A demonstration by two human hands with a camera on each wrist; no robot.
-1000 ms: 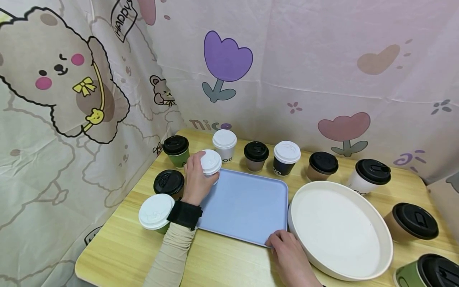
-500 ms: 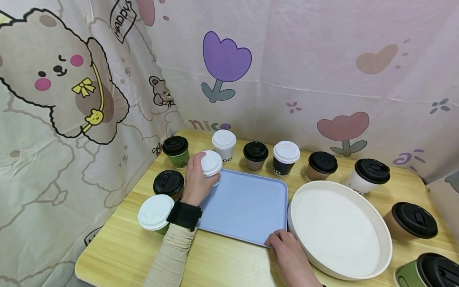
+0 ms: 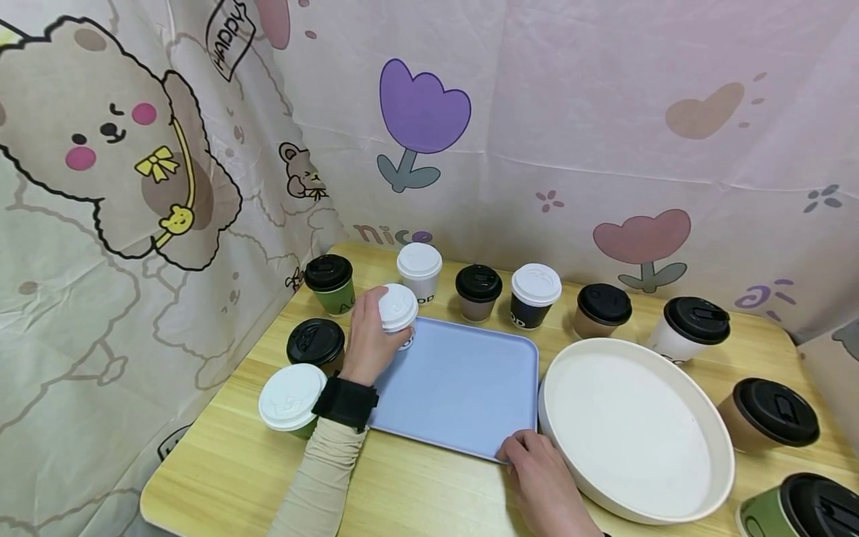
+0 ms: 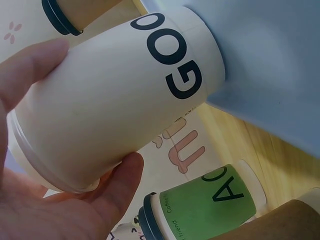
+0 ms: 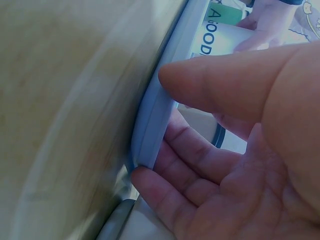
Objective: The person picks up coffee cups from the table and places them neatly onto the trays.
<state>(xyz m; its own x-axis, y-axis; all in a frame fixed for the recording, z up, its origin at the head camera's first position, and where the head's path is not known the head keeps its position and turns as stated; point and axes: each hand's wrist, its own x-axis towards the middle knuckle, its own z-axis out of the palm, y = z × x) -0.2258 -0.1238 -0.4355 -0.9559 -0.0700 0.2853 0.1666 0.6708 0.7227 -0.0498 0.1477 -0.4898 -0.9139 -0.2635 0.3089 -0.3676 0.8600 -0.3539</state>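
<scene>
My left hand (image 3: 372, 339) grips a white paper coffee cup (image 4: 115, 95) with a white lid, thumb and fingers around its side near the lid. The cup is over the far left corner of the blue tray (image 3: 463, 388). Its base sits right at the tray's surface in the left wrist view, with dark letters near the bottom. My right hand (image 3: 546, 481) pinches the tray's near right corner. In the right wrist view the thumb lies along the tray's outer rim and the fingers (image 5: 165, 195) curl around the corner.
A round white tray (image 3: 637, 432) stands right of the blue one. Lidded cups line the table's edges: a green cup (image 3: 330, 283), a brown cup (image 3: 317, 343) and a white-lidded cup (image 3: 291, 399) at the left, several along the back, a green cup (image 3: 798, 507) at near right.
The cup in my left hand has shifted slightly toward me and to the right, over the tray's corner. My right hand has stayed on the tray.
</scene>
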